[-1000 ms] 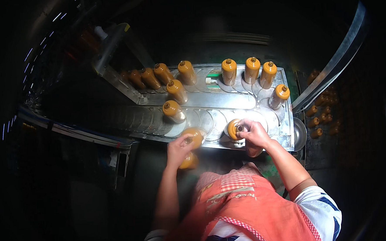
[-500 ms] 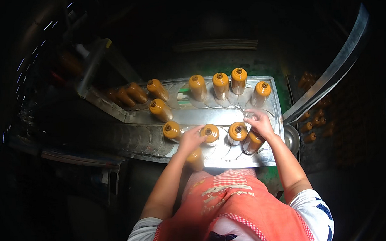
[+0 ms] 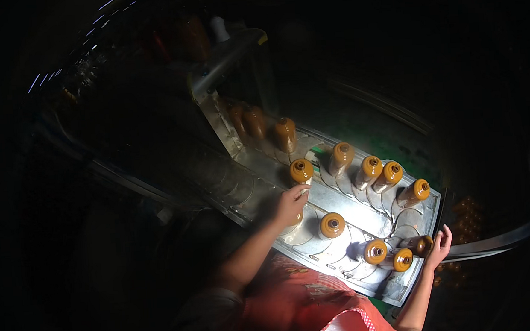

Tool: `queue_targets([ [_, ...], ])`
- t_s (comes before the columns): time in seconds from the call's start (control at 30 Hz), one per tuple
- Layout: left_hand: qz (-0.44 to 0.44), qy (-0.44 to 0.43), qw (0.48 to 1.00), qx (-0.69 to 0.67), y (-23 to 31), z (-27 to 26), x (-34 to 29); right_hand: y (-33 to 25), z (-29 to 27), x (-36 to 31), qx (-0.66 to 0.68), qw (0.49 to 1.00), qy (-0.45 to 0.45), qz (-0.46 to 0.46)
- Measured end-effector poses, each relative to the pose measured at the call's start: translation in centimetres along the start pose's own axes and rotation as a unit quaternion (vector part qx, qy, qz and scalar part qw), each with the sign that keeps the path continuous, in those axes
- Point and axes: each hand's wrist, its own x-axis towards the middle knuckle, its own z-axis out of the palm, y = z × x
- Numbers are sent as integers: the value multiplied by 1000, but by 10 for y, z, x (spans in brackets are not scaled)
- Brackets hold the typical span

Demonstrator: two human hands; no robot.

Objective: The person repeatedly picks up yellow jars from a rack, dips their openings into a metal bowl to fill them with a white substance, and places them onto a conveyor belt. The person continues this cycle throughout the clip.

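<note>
My left hand (image 3: 290, 207) is closed around the lower part of a glossy amber-brown bottle (image 3: 301, 171) with a short narrow neck, at the left of the metal conveyor table (image 3: 363, 211). A second bottle (image 3: 294, 221) is partly hidden behind that hand. My right hand (image 3: 439, 249) is at the table's right end, fingers apart, beside a tilted bottle (image 3: 424, 245); whether they touch is unclear. Along the near side stand more such bottles, one (image 3: 332, 224) alone and a pair (image 3: 375, 251) closer to my right hand.
A far row of bottles (image 3: 370, 169) lines the table's back edge. To the left, a metal frame (image 3: 214, 108) spans the conveyor, with several bottles (image 3: 252, 123) beneath it. A curved metal strip (image 3: 491, 242) juts out at right, near more bottles (image 3: 468, 215) in shadow.
The view has turned, so the table now slants down to the right. My left hand has left the near-row bottle for one farther left; my right hand has moved to the table's right end.
</note>
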Motion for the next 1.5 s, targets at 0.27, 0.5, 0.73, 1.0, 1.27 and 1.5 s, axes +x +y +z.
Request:
queue_targets([
  [0.27,131,115,971,161,11,8,25,-38,30,-1,42,989,-104,-99],
  [0.5,19,19,966,258,-5,34,50,-82,32,-45,171,961,-217,8],
  [0.73,95,19,980,175,-36,88,44,-67,17,-31,11,985,-169,47],
  [1.0,126,-87,978,138,-17,99,-16,-30,41,16,-26,987,-155,-13],
  [1.27,100,-226,953,176,-9,153,-126,0,115,58,-148,974,-73,-155],
  [1.5,129,-91,977,142,32,190,-81,33,129,69,-40,989,-144,3],
])
